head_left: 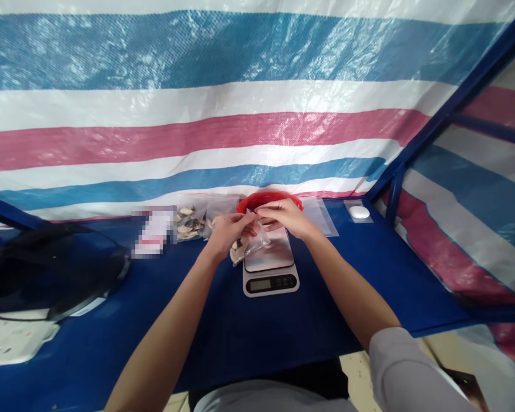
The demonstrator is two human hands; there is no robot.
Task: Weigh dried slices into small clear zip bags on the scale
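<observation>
A clear plastic bag (257, 243) with pale, dark-marked dried slices (238, 250) in its lower left part hangs tilted between my hands. My left hand (232, 232) is closed, pinching the bag at its upper left. Fingers of my right hand (286, 217) are pinched together at the bag's top edge, above the kitchen scale (271, 283). The scale has a metal plate and a dark display panel facing me; I cannot read its display. Behind my hands stands a red basket (269, 199), its contents mostly hidden.
Filled clear bags (190, 222) lie left of the basket, beside a blurred-out packet (154, 233). Flat clear bags (321, 217) lie at the right, and a white oval object (359, 212) farther right. A black mesh item (55, 269) and white power strip (15, 340) occupy the left.
</observation>
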